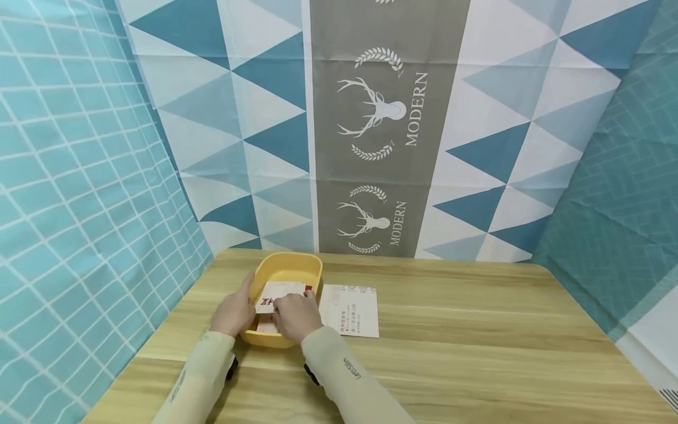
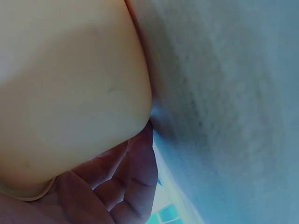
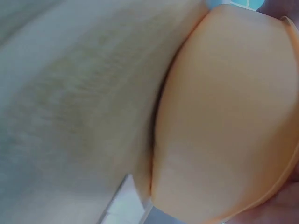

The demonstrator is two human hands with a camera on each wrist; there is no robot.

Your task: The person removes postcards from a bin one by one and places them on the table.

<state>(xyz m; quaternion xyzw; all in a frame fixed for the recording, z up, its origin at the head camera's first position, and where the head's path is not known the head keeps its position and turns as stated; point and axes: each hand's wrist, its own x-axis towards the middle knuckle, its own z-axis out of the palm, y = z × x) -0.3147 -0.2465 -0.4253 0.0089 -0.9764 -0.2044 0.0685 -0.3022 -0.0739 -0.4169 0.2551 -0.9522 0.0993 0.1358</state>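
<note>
A yellow plastic bin (image 1: 290,272) stands at the table's left side, with pale cards inside. My left hand (image 1: 234,313) grips its left side; in the left wrist view the fingers (image 2: 141,170) curl against the outside of the bin wall (image 2: 74,102). Over the bin's near right part, my right hand (image 1: 298,315) pinches a white card (image 1: 282,289) with red characters, which lies tilted across the opening. Beneath it another pale card (image 1: 267,324) shows, and a bit of red (image 1: 308,288) peeks out beside the fingers. The right fingertips are partly hidden.
Just right of the bin a white printed sheet (image 1: 354,312) lies flat on the wooden table (image 1: 477,330). A patterned curtain (image 1: 392,176) hangs behind the table, and a blue tiled-pattern sheet (image 1: 95,194) borders its left side.
</note>
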